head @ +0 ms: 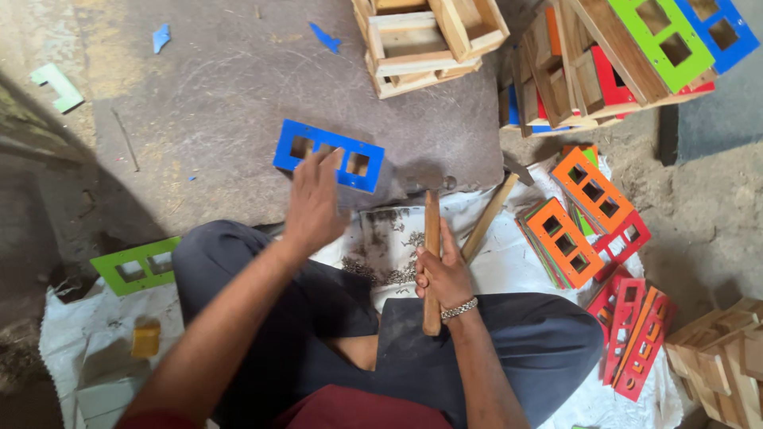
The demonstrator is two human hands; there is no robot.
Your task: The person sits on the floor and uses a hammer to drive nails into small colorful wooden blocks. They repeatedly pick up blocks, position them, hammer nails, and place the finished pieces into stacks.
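Hammer held in the right hand; left hand over a blue cut-out panel.

The right hand (442, 274) keeps a clenched grip on the smooth wooden handle of a hammer (431, 262) — upright above the lap. The left hand (314, 208), fingers spread and grip released, touches a flat blue panel (328, 156) with rectangular openings, lying on the rough grey floor (222, 79) — stacked orange panels (566, 242) sit to the right.

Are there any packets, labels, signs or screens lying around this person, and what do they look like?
None that can be made out: no packet, label, sign or screen shows.
The flat coloured pieces are cut-out panels, such as the blue panel by the left hand.
The right hand grips a wooden handle.
The pale sheet on the floor is plain.
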